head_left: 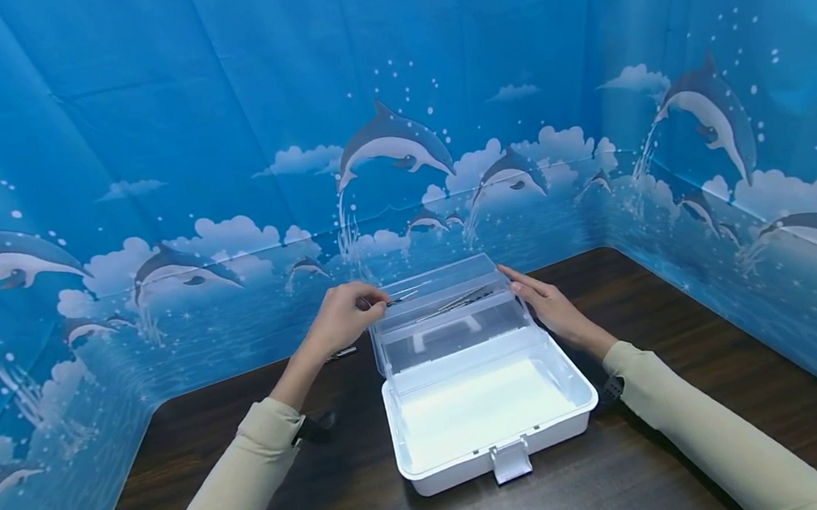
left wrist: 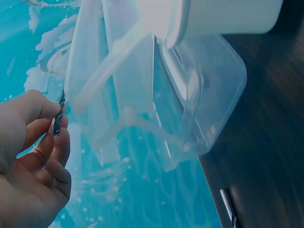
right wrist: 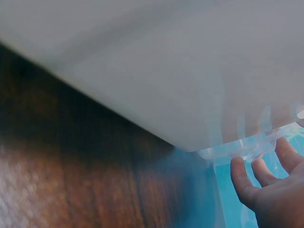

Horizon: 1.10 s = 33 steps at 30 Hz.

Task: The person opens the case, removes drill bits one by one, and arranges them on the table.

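Observation:
A white storage box stands with its clear lid tipped back against the far side. My left hand is at the lid's upper left, thumb and fingers pinching a slim metal tool. In the left wrist view, this tool's dark shaft has a spiral pattern; its exact kind cannot be told. Several thin metal tools lie in a clear tray section of the lid. My right hand grips the lid's upper right edge, thumb in front. In the right wrist view its fingers reach the clear plastic.
A small metal item lies on the dark wooden table, left of the box. The box's white latch hangs down at the front. A blue dolphin-print curtain rises behind the table and along its sides.

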Motion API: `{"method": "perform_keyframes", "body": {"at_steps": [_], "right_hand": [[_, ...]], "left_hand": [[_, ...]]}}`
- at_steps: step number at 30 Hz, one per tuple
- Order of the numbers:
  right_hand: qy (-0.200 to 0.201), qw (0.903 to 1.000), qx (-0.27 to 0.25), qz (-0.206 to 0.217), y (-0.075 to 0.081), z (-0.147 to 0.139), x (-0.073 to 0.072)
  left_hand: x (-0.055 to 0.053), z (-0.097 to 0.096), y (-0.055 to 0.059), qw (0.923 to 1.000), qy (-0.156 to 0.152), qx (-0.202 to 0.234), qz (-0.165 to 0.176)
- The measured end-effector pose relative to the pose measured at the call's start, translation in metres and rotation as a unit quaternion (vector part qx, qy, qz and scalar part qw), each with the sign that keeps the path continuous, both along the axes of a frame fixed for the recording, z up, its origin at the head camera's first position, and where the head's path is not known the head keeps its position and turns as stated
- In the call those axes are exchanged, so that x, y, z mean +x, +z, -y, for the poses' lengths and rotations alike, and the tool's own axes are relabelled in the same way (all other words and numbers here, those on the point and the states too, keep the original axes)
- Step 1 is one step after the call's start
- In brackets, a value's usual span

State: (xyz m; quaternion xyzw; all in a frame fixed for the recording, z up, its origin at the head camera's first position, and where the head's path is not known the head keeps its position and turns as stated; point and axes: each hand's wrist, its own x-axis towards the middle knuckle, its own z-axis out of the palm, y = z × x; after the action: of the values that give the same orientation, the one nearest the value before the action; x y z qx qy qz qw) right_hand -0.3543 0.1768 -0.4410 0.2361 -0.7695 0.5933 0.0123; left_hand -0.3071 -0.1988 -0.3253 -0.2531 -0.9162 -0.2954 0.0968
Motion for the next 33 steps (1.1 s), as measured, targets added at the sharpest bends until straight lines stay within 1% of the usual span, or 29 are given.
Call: {"method": "perform_keyframes", "body": {"at_steps": [5, 8, 15, 18, 22, 26, 29, 30, 33], "right_hand": [[0.009, 0.9999, 0.000, -0.010, 0.000, -0.002, -0.001], [0.010, 0.9999, 0.002, -0.011, 0.000, -0.004, -0.002], [0.007, 0.9999, 0.015, 0.000, 0.001, -0.005, 0.000], [0.008, 0.9998, 0.017, 0.005, 0.008, -0.003, 0.007], [0.012, 0.9998, 0.015, 0.005, 0.021, -0.001, 0.020], [0.013, 0.9998, 0.012, 0.007, 0.022, 0.000, 0.023], [0.012, 0.9998, 0.011, 0.011, 0.017, -0.001, 0.017], [0.010, 0.9998, 0.010, 0.012, 0.014, -0.001, 0.014], [0.007, 0.9999, 0.012, 0.009, 0.006, -0.001, 0.001]], "left_hand": [[-0.001, 0.015, 0.000, 0.9998, 0.016, 0.013, -0.006], [-0.002, 0.027, -0.003, 0.9995, 0.027, 0.018, -0.006], [-0.002, 0.053, -0.011, 0.9966, 0.074, 0.032, 0.015], [-0.003, 0.064, -0.017, 0.9947, 0.091, 0.039, 0.027], [-0.008, 0.081, -0.027, 0.9922, 0.106, 0.044, 0.047], [-0.013, 0.097, -0.037, 0.9893, 0.113, 0.051, 0.076], [-0.015, 0.108, -0.046, 0.9884, 0.109, 0.049, 0.093], [-0.015, 0.112, -0.049, 0.9883, 0.107, 0.049, 0.097], [-0.019, 0.123, -0.059, 0.9861, 0.113, 0.046, 0.113]]}}
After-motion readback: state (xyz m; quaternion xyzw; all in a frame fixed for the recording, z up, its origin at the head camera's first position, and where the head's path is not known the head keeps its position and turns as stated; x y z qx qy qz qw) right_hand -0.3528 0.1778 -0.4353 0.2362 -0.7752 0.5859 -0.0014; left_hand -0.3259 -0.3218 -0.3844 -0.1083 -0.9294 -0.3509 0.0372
